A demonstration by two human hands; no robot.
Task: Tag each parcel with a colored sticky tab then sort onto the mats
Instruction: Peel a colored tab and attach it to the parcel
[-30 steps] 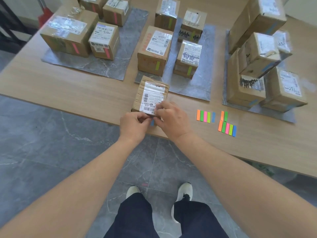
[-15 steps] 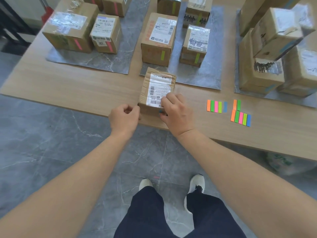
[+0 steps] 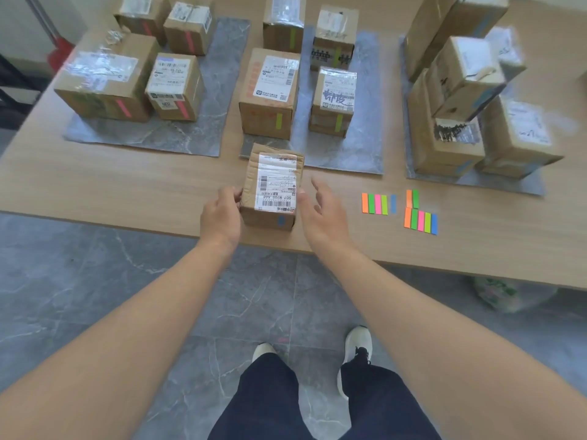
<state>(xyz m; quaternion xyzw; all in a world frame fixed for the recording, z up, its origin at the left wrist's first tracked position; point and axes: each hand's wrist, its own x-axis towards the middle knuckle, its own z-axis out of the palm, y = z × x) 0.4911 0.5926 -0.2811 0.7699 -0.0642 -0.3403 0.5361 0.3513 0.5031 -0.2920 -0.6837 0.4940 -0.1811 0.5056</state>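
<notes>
Parcel [image 3: 273,188], blue tab [image 3: 281,220], at counter [image 3: 127,185] edge: left hand [image 3: 222,214] grips one side, right hand [image 3: 320,214] spread open alongside; a one-sided lift risks tipping it off.

- Bright, even light falls from above; shadows are soft.
- Glare whitens the top of the far-left parcel [image 3: 101,71].
- Edges bend outward; the right-hand parcels [image 3: 470,68] look slightly blurred.

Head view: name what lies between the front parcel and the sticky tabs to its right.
In the head view, the open right hand beside the parcel, then bare table to the sticky tabs.
</notes>
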